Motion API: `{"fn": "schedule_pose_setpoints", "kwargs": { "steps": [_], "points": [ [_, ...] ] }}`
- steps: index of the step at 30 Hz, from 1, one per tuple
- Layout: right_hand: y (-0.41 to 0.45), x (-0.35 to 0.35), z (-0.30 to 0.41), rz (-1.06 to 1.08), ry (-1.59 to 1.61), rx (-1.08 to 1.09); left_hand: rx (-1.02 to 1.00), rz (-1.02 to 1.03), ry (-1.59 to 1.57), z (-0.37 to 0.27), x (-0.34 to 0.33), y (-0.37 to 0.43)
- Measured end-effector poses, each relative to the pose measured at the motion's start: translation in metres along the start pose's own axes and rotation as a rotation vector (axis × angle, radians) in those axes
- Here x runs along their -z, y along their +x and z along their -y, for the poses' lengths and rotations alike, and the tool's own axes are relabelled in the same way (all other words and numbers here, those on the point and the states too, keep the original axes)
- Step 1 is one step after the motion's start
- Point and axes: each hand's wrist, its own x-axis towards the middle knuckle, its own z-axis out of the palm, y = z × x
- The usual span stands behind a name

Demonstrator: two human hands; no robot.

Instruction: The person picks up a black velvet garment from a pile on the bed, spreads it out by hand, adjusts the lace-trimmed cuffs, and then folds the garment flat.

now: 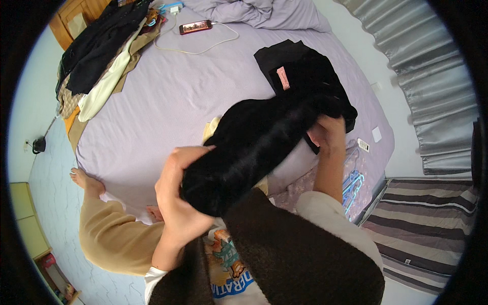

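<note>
A black plush garment [251,145] is bunched lengthwise between my hands, over the bed near my lap. My left hand [179,202] wraps its near end, with the thumb over the top. My right hand [329,133] grips the other end from below; part of its fingers is hidden by the cloth. Just beyond lies more black clothing [305,57] with a pink patch [283,78] on it. Whether this is a separate garment I cannot tell. A bit of pale yellow cloth [209,127] shows behind the held garment.
Piled clothes [103,53] lie at the bed's far left. A phone [195,27] with a white cable and a rumpled quilt [244,11] are at the top. Blue hangers [352,187] and a white remote control [363,145] lie at right, near striped bedding [423,225].
</note>
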Motion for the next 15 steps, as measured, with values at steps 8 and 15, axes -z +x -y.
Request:
{"fn": "schedule_pose_setpoints", "kwargs": {
  "steps": [8,15],
  "points": [
    [-0.074,0.054,0.091,-0.327,-0.219,0.355,-0.191,0.351,-0.371,-0.047,-0.047,0.016],
    [-0.093,0.099,0.196,-0.477,-0.548,0.417,0.05,0.518,-0.448,-0.052,-0.142,0.036]
  ]
}}
